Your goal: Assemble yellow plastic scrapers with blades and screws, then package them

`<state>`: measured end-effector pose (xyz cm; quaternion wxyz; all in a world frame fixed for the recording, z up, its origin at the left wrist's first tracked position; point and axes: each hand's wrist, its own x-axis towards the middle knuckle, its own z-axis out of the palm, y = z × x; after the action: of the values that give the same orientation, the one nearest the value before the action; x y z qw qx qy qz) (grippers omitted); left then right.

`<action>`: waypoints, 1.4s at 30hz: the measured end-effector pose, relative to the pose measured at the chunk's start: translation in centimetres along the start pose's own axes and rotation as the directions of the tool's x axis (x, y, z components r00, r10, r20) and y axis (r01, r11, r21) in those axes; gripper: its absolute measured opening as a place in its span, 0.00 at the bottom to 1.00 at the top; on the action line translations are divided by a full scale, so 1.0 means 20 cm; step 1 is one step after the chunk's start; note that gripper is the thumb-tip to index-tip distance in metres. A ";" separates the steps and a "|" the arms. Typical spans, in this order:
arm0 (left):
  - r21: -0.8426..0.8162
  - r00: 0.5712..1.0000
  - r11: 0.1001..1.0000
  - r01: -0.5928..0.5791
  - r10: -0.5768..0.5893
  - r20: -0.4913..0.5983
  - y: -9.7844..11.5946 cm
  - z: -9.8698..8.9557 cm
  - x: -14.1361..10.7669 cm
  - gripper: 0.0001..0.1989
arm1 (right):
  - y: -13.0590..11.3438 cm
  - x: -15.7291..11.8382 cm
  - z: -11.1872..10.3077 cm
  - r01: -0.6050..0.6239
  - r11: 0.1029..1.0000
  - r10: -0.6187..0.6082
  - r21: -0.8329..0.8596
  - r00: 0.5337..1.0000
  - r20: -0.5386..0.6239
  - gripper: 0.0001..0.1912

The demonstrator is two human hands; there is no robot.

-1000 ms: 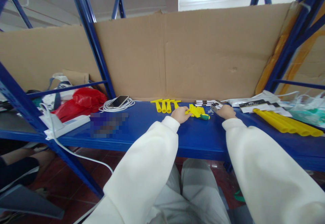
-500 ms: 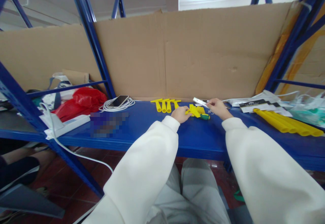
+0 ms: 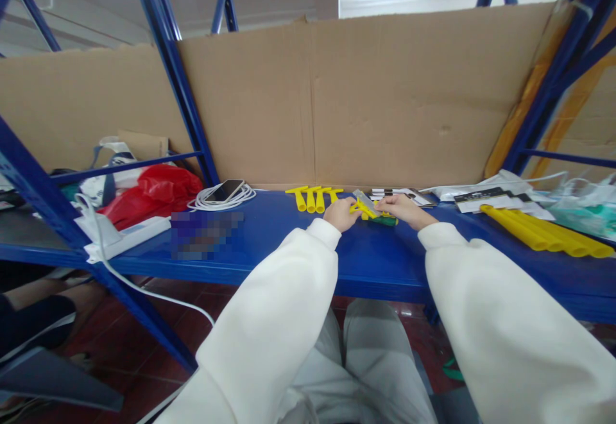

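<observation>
My left hand point(image 3: 341, 214) is closed on a yellow plastic piece point(image 3: 357, 208) near the middle of the blue shelf. My right hand point(image 3: 403, 210) pinches a thin silver-grey flat plate point(image 3: 366, 202), which lies against the yellow piece. How far the two fit together is too small to tell. Under the right fingers lies a green and yellow handle point(image 3: 389, 221), which looks like a screwdriver's. Just left of my left hand stand several yellow T-shaped plastic parts point(image 3: 310, 201) with round open ends.
Several long yellow tubes point(image 3: 541, 231) lie at the right, beside black and white cards point(image 3: 488, 199). More printed cards point(image 3: 423, 199) lie behind my right hand. To the left are a phone point(image 3: 226, 190) on a coiled white cable, a power strip point(image 3: 139, 235) and a red bag point(image 3: 154, 194).
My right hand has brought the plate left and down, from beside the yellow piece onto it. Printed cards behind it now show. My left hand has hardly moved.
</observation>
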<state>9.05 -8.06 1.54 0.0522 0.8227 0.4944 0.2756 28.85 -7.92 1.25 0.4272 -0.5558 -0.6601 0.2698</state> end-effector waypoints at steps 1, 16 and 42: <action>0.001 1.000 1.000 0.001 -0.001 0.001 0.00 0.00 0.00 0.16 | 0.00 0.00 0.00 -0.002 1.000 0.002 -0.004 1.000 0.009 0.08; 0.023 1.000 1.000 -0.007 0.007 -0.014 -0.01 0.01 0.01 0.23 | 0.00 0.00 0.00 -0.037 0.999 0.038 -0.037 0.999 0.021 0.08; 0.291 0.960 0.920 -0.264 0.220 0.174 0.03 -0.02 -0.04 0.25 | -0.01 0.00 0.01 -0.009 0.997 0.011 0.076 0.999 -0.030 0.16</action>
<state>8.98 -9.16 1.73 -0.0785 0.8925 0.4210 0.1412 28.50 -8.00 1.26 0.4566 -0.5467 -0.6400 0.2882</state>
